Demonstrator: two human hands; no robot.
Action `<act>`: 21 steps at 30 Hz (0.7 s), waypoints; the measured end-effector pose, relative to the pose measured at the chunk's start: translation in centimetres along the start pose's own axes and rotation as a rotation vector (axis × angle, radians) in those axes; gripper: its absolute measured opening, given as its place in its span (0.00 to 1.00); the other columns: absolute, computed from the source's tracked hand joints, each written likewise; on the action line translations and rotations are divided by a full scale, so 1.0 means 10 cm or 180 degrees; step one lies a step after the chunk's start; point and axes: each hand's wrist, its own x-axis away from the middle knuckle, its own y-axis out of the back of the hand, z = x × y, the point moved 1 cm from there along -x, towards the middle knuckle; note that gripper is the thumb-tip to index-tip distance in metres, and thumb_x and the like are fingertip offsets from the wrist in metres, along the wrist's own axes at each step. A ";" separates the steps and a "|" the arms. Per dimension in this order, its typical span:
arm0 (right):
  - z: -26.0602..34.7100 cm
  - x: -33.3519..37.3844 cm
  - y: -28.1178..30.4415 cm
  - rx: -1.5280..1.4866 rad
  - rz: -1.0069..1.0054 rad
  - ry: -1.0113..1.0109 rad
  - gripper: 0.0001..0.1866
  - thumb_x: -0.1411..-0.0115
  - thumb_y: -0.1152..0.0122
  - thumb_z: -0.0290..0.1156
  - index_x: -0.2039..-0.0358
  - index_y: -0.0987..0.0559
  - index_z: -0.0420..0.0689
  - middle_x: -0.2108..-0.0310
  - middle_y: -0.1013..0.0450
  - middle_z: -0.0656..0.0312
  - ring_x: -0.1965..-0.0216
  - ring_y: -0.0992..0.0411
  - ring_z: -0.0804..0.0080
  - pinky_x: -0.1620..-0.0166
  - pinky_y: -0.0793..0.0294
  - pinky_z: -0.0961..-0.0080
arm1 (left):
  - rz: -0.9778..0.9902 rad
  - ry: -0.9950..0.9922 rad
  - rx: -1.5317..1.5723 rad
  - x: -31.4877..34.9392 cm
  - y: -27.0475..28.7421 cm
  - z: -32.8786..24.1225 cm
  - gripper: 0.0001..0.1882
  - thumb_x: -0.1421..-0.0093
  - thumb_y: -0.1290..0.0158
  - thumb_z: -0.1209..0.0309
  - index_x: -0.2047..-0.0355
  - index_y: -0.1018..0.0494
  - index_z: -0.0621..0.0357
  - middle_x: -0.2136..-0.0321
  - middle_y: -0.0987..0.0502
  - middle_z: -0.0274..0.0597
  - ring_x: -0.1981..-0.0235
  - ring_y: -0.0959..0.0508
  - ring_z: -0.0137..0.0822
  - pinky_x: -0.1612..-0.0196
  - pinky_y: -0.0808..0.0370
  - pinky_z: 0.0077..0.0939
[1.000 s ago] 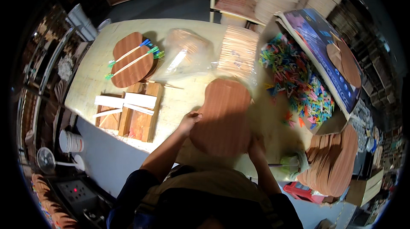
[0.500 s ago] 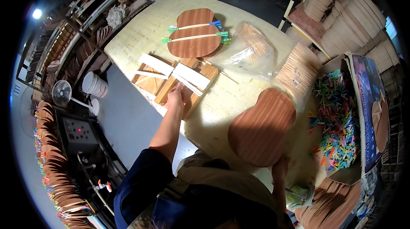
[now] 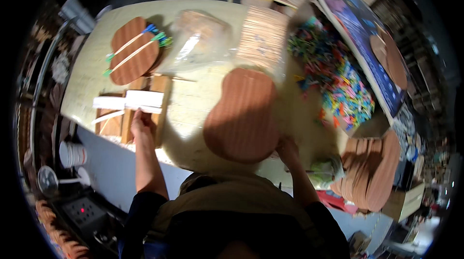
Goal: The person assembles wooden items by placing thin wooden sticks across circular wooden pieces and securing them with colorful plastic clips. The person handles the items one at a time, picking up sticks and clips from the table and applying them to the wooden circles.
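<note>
A reddish-brown guitar-shaped wooden panel point(image 3: 241, 116) is over the near middle of the table. My right hand point(image 3: 287, 150) is closed at its lower right edge, with the fingertips partly hidden. To the left, my left hand point(image 3: 143, 126) reaches to a wooden box point(image 3: 166, 97) with dividers, which carries white strips point(image 3: 144, 100). Its fingers are pinched together just below the strips; blur hides what is between them. Beyond the box lies another guitar-shaped panel point(image 3: 130, 53), with two pale wooden strips across it held by green and blue clips point(image 3: 163, 39) at their ends.
A clear plastic bag point(image 3: 200, 41) and a bundle of thin wooden strips point(image 3: 262, 34) lie at the far side of the table point(image 3: 92, 68). On the right stands a box of colourful clips point(image 3: 345, 92). Stacked brown panels point(image 3: 369, 172) are at the near right, a white bucket point(image 3: 72, 154) at the left.
My view has swung to the right, so the table things appear farther left. My left hand stays by the white strips in the box, and my right hand stays at the panel's edge.
</note>
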 end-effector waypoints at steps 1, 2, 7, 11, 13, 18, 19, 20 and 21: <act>-0.01 0.01 0.04 -0.0152 -0.0025 0.0036 0.13 0.49 0.43 0.32 0.63 0.24 0.43 0.63 0.28 0.53 0.60 0.30 0.61 0.57 0.31 0.66 | -0.0219 -0.0036 -0.0052 0.08 -0.04 -0.04 0.09 0.43 0.47 0.69 0.80 0.31 0.51 0.87 0.36 0.26 0.88 0.40 0.21 0.87 0.44 0.15; -0.03 0.01 0.09 -0.0663 -0.0187 -0.0235 0.13 0.48 0.42 0.32 0.63 0.24 0.42 0.64 0.28 0.54 0.62 0.30 0.65 0.59 0.30 0.68 | -0.0441 -0.0212 -0.0011 0.20 -0.10 -0.08 0.07 0.42 0.48 0.70 0.78 0.30 0.52 0.85 0.35 0.27 0.89 0.39 0.22 0.88 0.45 0.16; -0.04 -0.13 0.32 -0.3674 -0.1049 -0.1113 0.16 0.45 0.39 0.33 0.61 0.26 0.35 0.73 0.27 0.60 0.73 0.28 0.70 0.69 0.30 0.76 | 0.0996 -0.3262 -0.2468 1.15 -0.89 0.34 0.02 0.42 0.51 0.80 0.70 0.28 0.62 0.74 0.27 0.35 0.71 0.29 0.30 0.63 0.28 0.20; 0.03 -0.49 0.35 -0.5441 -0.0737 -0.1265 0.13 0.42 0.43 0.30 0.60 0.28 0.36 0.69 0.28 0.60 0.69 0.28 0.71 0.65 0.27 0.76 | 0.3449 -0.3837 -0.3940 1.93 -1.43 1.34 0.04 0.51 0.46 0.81 0.74 0.29 0.61 0.70 0.29 0.47 0.64 0.28 0.45 0.59 0.30 0.36; 0.08 -0.65 0.28 -0.5851 -0.0606 -0.1184 0.09 0.41 0.45 0.28 0.61 0.27 0.38 0.65 0.28 0.60 0.65 0.28 0.70 0.60 0.25 0.71 | 0.4062 -0.3834 -0.3613 2.05 -1.65 1.66 0.04 0.51 0.47 0.80 0.75 0.30 0.60 0.67 0.27 0.47 0.61 0.28 0.47 0.57 0.30 0.38; -0.01 -0.81 0.06 -0.6047 -0.0532 -0.1244 0.07 0.41 0.47 0.25 0.63 0.27 0.37 0.66 0.28 0.59 0.63 0.27 0.66 0.57 0.25 0.68 | 0.4179 -0.3973 -0.3667 2.00 -1.78 2.01 0.03 0.51 0.48 0.80 0.76 0.31 0.60 0.63 0.26 0.47 0.57 0.28 0.49 0.53 0.31 0.38; -0.03 -0.81 0.02 -0.6127 -0.0460 -0.1215 0.06 0.41 0.47 0.24 0.63 0.27 0.37 0.66 0.28 0.59 0.63 0.27 0.66 0.57 0.25 0.68 | 0.4221 -0.3978 -0.3687 1.98 -1.78 2.04 0.03 0.51 0.48 0.80 0.76 0.31 0.60 0.63 0.26 0.47 0.57 0.28 0.49 0.52 0.31 0.38; -0.04 -0.83 -0.01 -0.6144 -0.0451 -0.1213 0.06 0.41 0.47 0.24 0.64 0.27 0.37 0.66 0.28 0.59 0.63 0.27 0.66 0.57 0.25 0.68 | 0.4210 -0.3837 -0.3694 1.95 -1.77 2.06 0.03 0.51 0.48 0.80 0.76 0.31 0.60 0.63 0.26 0.47 0.57 0.28 0.49 0.53 0.31 0.38; -0.03 -0.84 -0.04 -0.6187 -0.0425 -0.1192 0.06 0.41 0.47 0.24 0.64 0.27 0.37 0.66 0.28 0.59 0.63 0.27 0.66 0.57 0.25 0.69 | 0.4216 -0.3735 -0.3663 1.94 -1.75 2.08 0.04 0.52 0.48 0.81 0.76 0.31 0.60 0.63 0.26 0.47 0.58 0.28 0.49 0.53 0.31 0.37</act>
